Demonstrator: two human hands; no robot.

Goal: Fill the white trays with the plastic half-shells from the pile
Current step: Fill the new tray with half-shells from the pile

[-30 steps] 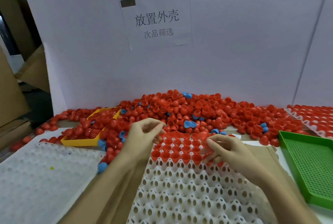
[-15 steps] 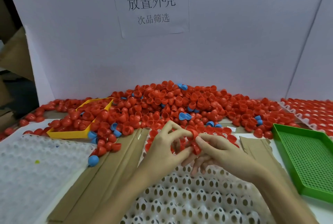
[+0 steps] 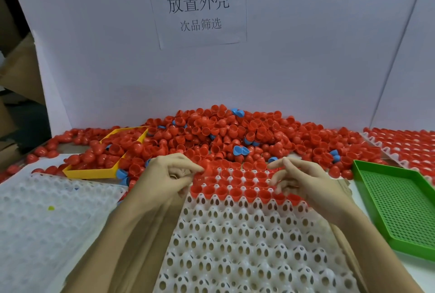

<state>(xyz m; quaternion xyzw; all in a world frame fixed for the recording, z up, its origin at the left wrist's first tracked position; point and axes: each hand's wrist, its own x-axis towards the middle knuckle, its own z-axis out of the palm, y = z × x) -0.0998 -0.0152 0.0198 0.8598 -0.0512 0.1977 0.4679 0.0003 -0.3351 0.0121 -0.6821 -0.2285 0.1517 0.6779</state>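
Observation:
A big pile of red half-shells (image 3: 223, 135), with a few blue ones mixed in, lies against the white back wall. In front of it is a white tray (image 3: 247, 241) with rows of holed cups. Its far rows hold red half-shells (image 3: 235, 190), open side up. My left hand (image 3: 169, 179) is at the left end of those rows, with thumb and forefinger pinched on a red half-shell (image 3: 199, 177). My right hand (image 3: 306, 184) hovers over the right end, fingers spread and nothing seen in them.
A yellow tray (image 3: 94, 171) with red shells sits at the left, and a second white tray (image 3: 47, 222) is in front of it. A green perforated tray (image 3: 400, 203) lies at the right. Behind it is another white tray filled with red shells (image 3: 404, 146). Brown cardboard (image 3: 122, 245) lies under the trays.
My hands were together over the middle of the filled rows with red shells between them. They have moved apart to the two ends of the rows. The view has tilted slightly.

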